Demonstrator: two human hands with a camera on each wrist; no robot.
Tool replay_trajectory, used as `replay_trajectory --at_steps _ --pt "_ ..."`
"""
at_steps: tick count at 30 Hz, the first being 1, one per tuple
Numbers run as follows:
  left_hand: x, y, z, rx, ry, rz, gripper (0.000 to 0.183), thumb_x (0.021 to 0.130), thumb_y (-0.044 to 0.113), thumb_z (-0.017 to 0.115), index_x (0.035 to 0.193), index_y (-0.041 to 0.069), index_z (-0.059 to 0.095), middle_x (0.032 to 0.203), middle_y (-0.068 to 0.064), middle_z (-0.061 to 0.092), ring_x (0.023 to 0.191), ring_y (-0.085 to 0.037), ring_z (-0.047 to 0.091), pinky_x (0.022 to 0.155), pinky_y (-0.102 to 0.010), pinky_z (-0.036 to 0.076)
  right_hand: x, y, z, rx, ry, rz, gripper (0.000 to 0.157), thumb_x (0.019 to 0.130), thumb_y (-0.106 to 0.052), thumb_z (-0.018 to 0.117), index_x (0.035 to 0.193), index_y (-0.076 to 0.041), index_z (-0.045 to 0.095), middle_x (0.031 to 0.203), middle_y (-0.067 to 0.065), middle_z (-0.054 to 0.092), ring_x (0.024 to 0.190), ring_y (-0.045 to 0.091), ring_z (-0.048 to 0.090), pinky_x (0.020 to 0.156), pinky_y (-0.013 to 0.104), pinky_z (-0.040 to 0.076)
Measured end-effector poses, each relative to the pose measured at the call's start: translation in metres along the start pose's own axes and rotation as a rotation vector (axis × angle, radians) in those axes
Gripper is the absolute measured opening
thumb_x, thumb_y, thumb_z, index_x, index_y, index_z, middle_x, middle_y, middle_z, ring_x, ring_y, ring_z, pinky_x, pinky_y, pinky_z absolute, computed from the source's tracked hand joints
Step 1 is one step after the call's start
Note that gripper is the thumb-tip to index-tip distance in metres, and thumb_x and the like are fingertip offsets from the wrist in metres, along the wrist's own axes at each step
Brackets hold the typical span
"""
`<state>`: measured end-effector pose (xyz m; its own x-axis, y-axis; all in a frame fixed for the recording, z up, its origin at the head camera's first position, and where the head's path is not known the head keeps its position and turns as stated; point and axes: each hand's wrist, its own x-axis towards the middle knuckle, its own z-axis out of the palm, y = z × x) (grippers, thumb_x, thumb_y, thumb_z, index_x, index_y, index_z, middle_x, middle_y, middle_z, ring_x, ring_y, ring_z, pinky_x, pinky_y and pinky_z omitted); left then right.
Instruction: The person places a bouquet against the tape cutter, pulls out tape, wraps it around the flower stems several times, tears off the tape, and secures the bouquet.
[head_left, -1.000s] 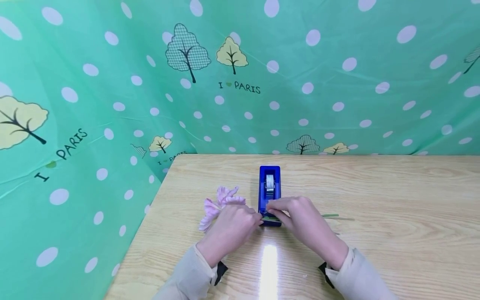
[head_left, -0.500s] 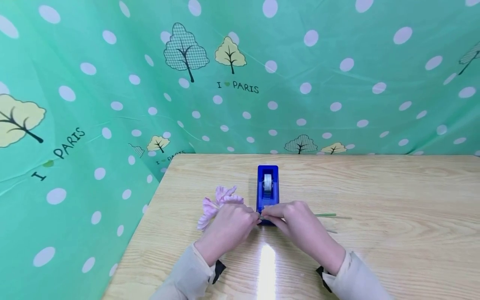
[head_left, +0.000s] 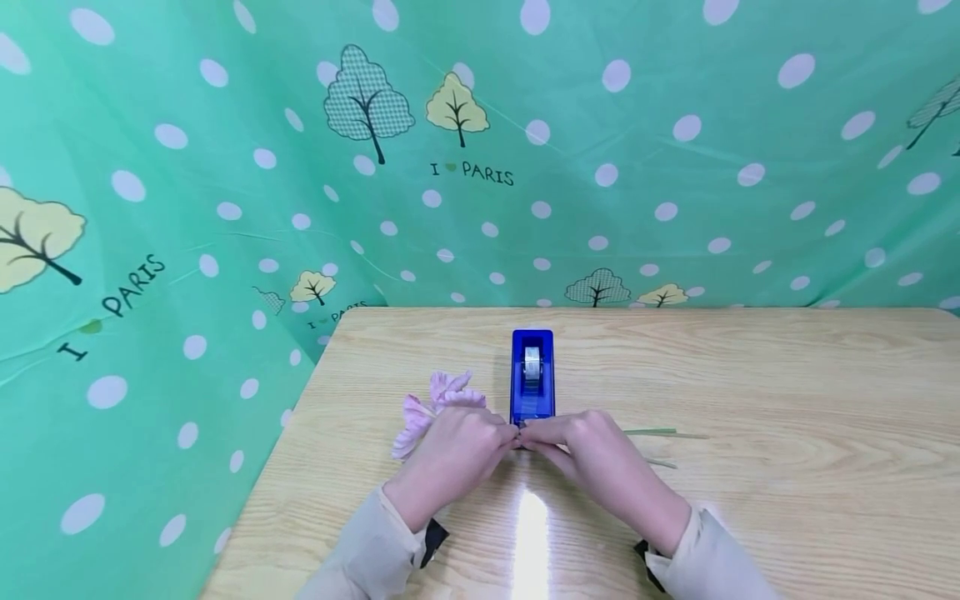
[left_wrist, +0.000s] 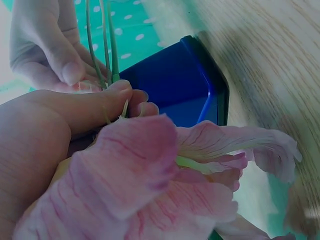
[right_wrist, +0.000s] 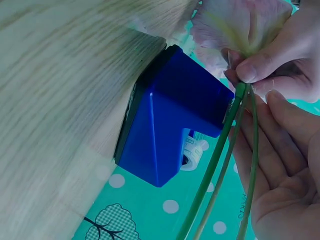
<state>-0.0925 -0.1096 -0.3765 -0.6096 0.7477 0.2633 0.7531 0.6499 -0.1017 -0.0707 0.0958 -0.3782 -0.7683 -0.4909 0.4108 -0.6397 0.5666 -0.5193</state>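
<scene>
Pale pink artificial flowers (head_left: 414, 427) lie at the left, partly hidden by my left hand (head_left: 459, 446). That hand pinches their green stems (right_wrist: 212, 172) between thumb and fingers just under the petals. My right hand (head_left: 596, 446) is beside it, fingertips close to the left ones. In the left wrist view its thumb and fingers hold a small clear strip of tape (left_wrist: 88, 86) against the stems. Stem ends stick out to the right behind my right hand. Directly behind both hands stands a blue tape dispenser (head_left: 545, 387) with a tape roll (head_left: 532, 364); the hands cover its front end.
A light wood-grain table (head_left: 780, 400) extends to the right and toward me. Behind it and along its left side hangs a green curtain (head_left: 555, 167) with white dots and printed trees. A bright reflection lies on the tabletop before the hands.
My right hand has moved left and slightly down from the dispenser's front to the left fingertips, bringing the strip of tape onto the stems. The left hand keeps its pinch.
</scene>
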Motion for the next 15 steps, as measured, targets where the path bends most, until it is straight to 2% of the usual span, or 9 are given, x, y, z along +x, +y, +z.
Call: replay_trajectory --at_steps 6,12,15 --pt "-0.0001 0.0001 -0.0015 -0.012 -0.012 0.001 0.006 0.091 0.022 0.071 0.089 0.021 0.077 0.073 0.010 0.070 0.060 -0.002 0.060 0.068 -0.021 0.055 -0.0033 0.0011 0.0008 -0.049 -0.015 -0.035 0.019 0.082 -0.003 0.078 0.099 -0.012 0.079 0.103 0.002 0.076 0.095 0.016 0.073 0.082 0.028 0.060" --pt "0.0000 -0.0002 -0.0046 -0.026 -0.016 0.002 0.008 0.092 0.025 0.071 0.093 0.022 0.077 0.079 0.010 0.073 0.068 -0.004 0.067 0.087 -0.027 0.056 -0.0056 0.0006 -0.0004 -0.134 -0.028 -0.079 0.020 0.082 -0.007 0.079 0.101 -0.014 0.079 0.108 0.002 0.075 0.099 0.017 0.072 0.086 0.032 0.059" --pt "-0.0004 -0.0005 -0.0068 -0.038 -0.017 0.001 0.008 0.091 0.025 0.072 0.095 0.021 0.078 0.082 0.009 0.074 0.072 -0.004 0.069 0.093 -0.029 0.055 -0.0060 0.0002 -0.0016 -0.165 -0.032 -0.109 0.021 0.081 -0.008 0.079 0.101 -0.015 0.078 0.110 0.001 0.075 0.101 0.016 0.072 0.087 0.032 0.059"
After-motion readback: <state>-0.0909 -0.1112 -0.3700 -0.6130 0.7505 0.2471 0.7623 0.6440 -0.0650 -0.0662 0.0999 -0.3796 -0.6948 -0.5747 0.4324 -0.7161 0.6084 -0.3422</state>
